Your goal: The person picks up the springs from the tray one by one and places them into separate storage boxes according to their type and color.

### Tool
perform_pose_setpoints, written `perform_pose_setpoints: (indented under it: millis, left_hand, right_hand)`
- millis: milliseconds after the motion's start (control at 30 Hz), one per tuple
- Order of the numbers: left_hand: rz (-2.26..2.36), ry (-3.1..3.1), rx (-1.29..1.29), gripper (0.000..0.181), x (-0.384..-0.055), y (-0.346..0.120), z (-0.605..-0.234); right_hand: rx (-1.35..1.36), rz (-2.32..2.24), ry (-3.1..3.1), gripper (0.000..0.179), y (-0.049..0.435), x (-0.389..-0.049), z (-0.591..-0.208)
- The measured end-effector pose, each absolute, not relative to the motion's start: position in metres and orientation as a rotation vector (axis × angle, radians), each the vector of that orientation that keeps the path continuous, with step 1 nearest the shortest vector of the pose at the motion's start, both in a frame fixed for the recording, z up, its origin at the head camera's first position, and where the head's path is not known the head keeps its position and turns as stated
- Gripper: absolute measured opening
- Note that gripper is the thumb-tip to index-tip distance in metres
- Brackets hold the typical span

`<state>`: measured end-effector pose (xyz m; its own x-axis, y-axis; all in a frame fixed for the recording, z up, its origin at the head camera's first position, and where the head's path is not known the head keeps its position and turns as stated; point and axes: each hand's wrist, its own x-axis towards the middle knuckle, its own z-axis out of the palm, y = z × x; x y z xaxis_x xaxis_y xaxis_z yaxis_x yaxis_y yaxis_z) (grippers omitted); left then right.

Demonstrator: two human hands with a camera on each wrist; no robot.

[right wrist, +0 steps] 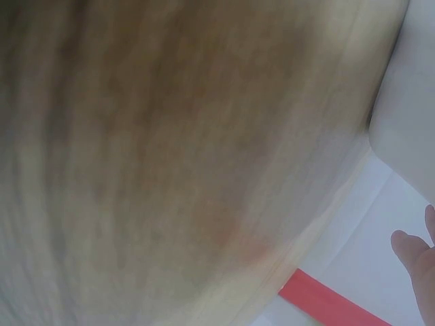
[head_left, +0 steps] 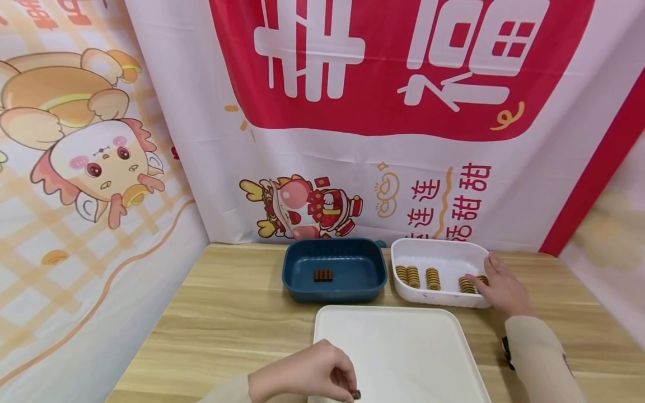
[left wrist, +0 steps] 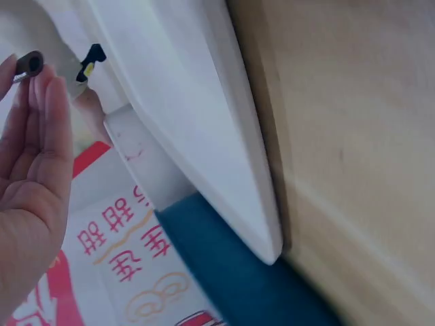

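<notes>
My left hand (head_left: 322,372) is above the near left part of a white tray (head_left: 393,347), pinching a small dark brown piece (head_left: 355,394) between thumb and fingertips. In the left wrist view that piece (left wrist: 30,64) looks short and rounded with a dark end. My right hand (head_left: 506,288) lies over the right end of a white basin (head_left: 440,246), fingers extended at the rim and thumb reaching inside by a row of round golden cookies (head_left: 466,285). Part of that row is hidden by the hand. More cookie rows (head_left: 432,278) lie in the basin.
A dark blue basin (head_left: 335,294) stands left of the white one, with several brown pieces (head_left: 323,275) lined up inside. Both basins are behind the tray on a wooden table (head_left: 227,313). A printed cloth (head_left: 322,151) hangs behind the table.
</notes>
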<state>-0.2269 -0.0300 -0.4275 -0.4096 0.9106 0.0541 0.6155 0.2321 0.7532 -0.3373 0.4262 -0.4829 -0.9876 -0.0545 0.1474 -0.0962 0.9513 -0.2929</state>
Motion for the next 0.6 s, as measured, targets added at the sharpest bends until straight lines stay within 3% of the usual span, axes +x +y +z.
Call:
perform_pose_setpoints:
  millis: [167, 467, 600]
  left_hand:
    - [1.46, 1.755, 1.026, 0.014, -0.2276, -0.0292, -0.4278]
    - [1.732, 1.526, 0.672, 0.034, -0.2348, -0.0281, -0.4207]
    - [1.813, 1.425, 0.561, 0.02, -0.2364, -0.0271, -0.4195]
  right_hand:
    - [0.107, 0.458, -2.97, 0.09, 0.4252, -0.3377, -0.4828]
    - [0.107, 0.467, -2.964, 0.089, 0.425, -0.3368, -0.4828]
    - [0.115, 0.468, -2.952, 0.089, 0.425, -0.3368, -0.4827]
